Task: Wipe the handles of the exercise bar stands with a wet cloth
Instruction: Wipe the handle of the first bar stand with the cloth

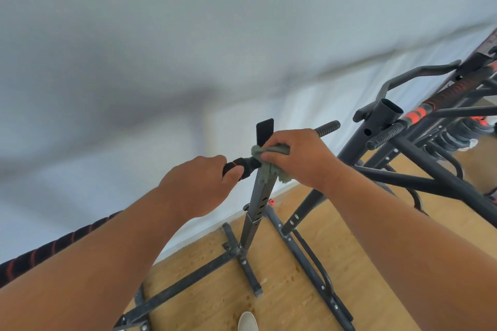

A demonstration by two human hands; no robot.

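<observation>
The grey-green cloth (269,160) is bunched at the top of the nearer stand's upright post (259,204), right where the bar (326,127) rests in its black cradle (265,130). A frayed corner of it hangs down beside the post. The right hand (298,157) has its fingers curled over the cloth, pressing it against the bar, so its grip is closed around cloth and bar together. Just to the left, the left hand (200,185) wraps its fingers and thumb round the black foam handle (240,166) with the red ring, close to the cloth but not touching it.

Beyond the right hand the bar's ribbed black end sticks out toward the wall (161,48). The post runs down to a black cross-shaped base (242,255) on the wooden floor (282,290). To the right stands a second black frame (403,148) with an open tube top, red and black padded handles and a curved bar. At the lower left edge another black grip with red stripes (40,252) passes behind the left forearm. The pale toe of a shoe (248,321) shows at the bottom.
</observation>
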